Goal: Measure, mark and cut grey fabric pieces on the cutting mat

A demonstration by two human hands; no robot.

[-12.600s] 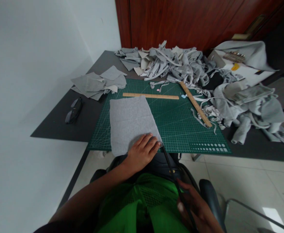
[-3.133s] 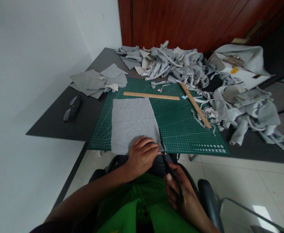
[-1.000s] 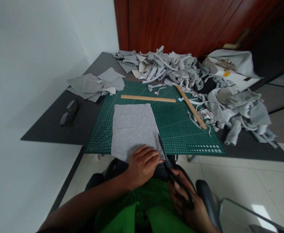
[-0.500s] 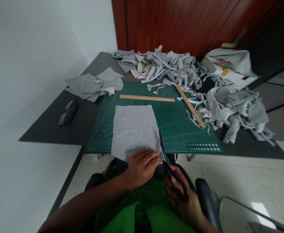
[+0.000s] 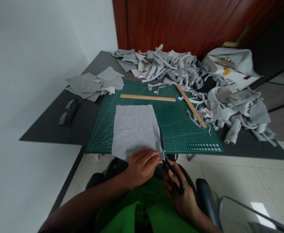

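A light grey piece of fabric [image 5: 136, 126] lies on the green cutting mat [image 5: 180, 132], its near edge hanging past the front of the mat. My left hand [image 5: 143, 166] is closed on the fabric's near right corner, fingers bent over the edge. In my right hand [image 5: 178, 191] I hold black-handled scissors [image 5: 176, 173]. Their dark blades point away from me along the fabric's right edge, partly hidden by it. The handle loops sit around my fingers, just right of my left hand.
Two wooden rulers, one level [image 5: 148, 97] and one slanted [image 5: 190, 106], lie on the mat. Glasses [image 5: 68, 112] and grey fabric pieces [image 5: 91, 85] are at left. A scrap heap [image 5: 171, 66] and a white box [image 5: 231, 72] stand at the back and right.
My right hand has moved slightly up and left with the scissors, whose blades reach further along the fabric's right edge. My left hand stays on the corner.
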